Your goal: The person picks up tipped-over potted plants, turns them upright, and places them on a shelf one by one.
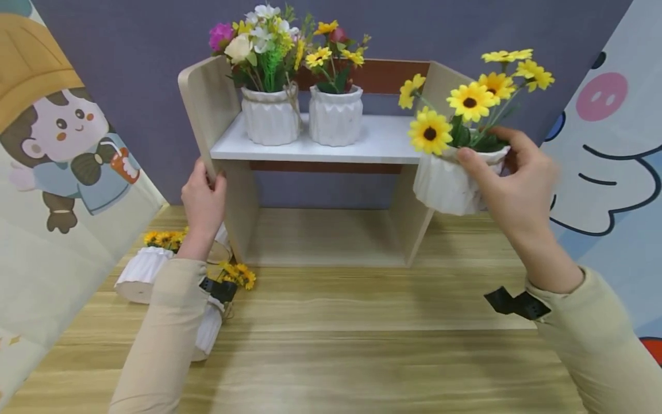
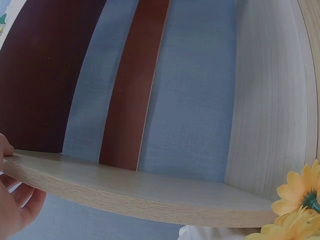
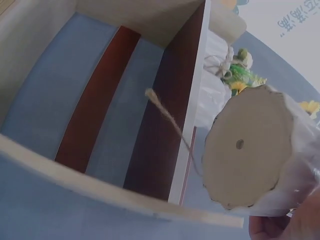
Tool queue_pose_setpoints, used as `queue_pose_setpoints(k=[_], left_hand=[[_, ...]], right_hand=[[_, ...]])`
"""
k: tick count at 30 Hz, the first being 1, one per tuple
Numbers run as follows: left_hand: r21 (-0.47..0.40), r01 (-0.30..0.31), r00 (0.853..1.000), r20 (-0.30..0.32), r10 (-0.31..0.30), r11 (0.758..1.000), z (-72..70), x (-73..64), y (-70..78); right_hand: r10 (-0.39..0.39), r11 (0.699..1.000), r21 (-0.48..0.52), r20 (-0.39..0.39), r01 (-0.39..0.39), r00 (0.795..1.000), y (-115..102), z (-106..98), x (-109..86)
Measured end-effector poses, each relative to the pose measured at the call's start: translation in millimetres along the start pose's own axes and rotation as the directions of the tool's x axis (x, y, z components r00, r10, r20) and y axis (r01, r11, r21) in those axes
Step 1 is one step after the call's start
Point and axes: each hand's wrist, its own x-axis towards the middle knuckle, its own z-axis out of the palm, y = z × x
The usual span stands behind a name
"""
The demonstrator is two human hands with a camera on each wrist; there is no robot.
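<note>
In the head view, my left hand grips the left panel of the shelf unit. My right hand pinches the rim of a white pot of yellow flowers, held up by the unit's right side. Two flower pots stand on the upper board; others lie on the worktop. My left wrist view shows those fingers curled around the panel's edge. My right wrist view shows the held pot's underside, a twine strand beside it.
</note>
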Motion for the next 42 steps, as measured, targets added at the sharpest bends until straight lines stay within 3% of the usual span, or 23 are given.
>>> queue_pose_setpoints(k=[7,17,23,31,42], left_hand=[[0.010,-0.007,1.000,-0.017,0.007,1.000,-1.1,-0.6,-0.9],[0.006,-0.012,1.000,-0.022,0.012,1.000,-1.0,0.3,0.6],[0.004,-0.016,1.000,-0.021,0.016,1.000,0.3,0.0,0.6],[0.000,-0.007,1.000,-0.017,0.007,1.000,-0.4,-0.4,0.5],[0.007,-0.002,1.000,-0.005,0.002,1.000,-2.5,0.0,0.9]], right_hand=[[0.032,0.998,-0.050,0.078,-0.028,0.996,-13,22,14.4],[0.097,0.995,-0.045,0.187,-0.090,0.978,-25,46,32.9],[0.130,0.991,-0.058,0.181,-0.121,0.975,-30,54,44.5],[0.238,0.971,-0.095,0.229,-0.221,0.944,-20,80,58.0],[0.340,0.940,-0.107,0.190,-0.325,0.921,-7,111,77.7]])
